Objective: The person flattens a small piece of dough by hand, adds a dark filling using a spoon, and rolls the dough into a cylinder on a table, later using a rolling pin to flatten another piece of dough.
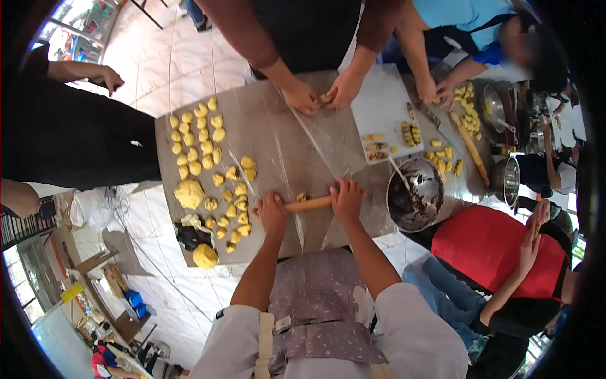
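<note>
A wooden rolling pin (308, 204) lies crosswise on the plastic-covered table (265, 123) before me. My left hand (272, 212) grips its left end and my right hand (348, 199) holds the right end. Just beyond the pin, touching or nearly touching it, sits a small piece of yellow dough marked with brown (302, 196). Left of my hands are several small dough pieces (231, 210), some plain yellow and some streaked brown. A larger dough lump (189, 194) rests farther left. Rows of yellow dough balls (207, 147) spread toward the far left corner.
To my right stands a metal bowl (415, 194) with dark paste and a spoon. A white board (378, 109) holds filled dough strips. Across the table a person's hands (326, 94) work a small piece. Another rolling pin (469, 149) and a knife (430, 115) lie right. People stand around.
</note>
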Available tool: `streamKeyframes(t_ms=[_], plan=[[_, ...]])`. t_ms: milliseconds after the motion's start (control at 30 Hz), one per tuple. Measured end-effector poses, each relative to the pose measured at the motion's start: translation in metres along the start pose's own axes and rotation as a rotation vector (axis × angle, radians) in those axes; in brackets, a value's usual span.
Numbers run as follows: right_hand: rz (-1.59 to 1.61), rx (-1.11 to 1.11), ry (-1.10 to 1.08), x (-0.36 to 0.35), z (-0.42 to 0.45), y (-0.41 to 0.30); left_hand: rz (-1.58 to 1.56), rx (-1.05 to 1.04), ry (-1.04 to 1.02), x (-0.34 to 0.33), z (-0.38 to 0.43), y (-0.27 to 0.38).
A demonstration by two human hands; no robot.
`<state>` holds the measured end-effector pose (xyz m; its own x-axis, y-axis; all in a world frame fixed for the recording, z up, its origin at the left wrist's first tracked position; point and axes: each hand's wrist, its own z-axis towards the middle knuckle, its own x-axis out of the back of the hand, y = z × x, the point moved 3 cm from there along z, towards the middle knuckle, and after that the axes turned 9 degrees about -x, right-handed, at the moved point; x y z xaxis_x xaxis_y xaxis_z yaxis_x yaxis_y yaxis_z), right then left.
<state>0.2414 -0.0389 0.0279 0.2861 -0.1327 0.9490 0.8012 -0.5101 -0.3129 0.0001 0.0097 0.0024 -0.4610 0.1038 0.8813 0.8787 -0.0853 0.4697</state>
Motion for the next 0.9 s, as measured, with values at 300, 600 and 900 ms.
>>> streamKeyframes(t_ms=[300, 600, 900], plan=[[0.054, 0.056, 0.017, 0.039, 0.012, -0.024, 0.058, -0.171, 0.054, 0.05, 0.0, 0.016], [0.116, 0.07, 0.0, 0.068, -0.01, -0.033, 0.04, -0.314, 0.097, 0.067, -0.017, 0.025], [0.134, 0.113, 0.027, 0.071, -0.028, -0.035, 0.03, -0.353, 0.058, 0.075, -0.026, 0.029]])
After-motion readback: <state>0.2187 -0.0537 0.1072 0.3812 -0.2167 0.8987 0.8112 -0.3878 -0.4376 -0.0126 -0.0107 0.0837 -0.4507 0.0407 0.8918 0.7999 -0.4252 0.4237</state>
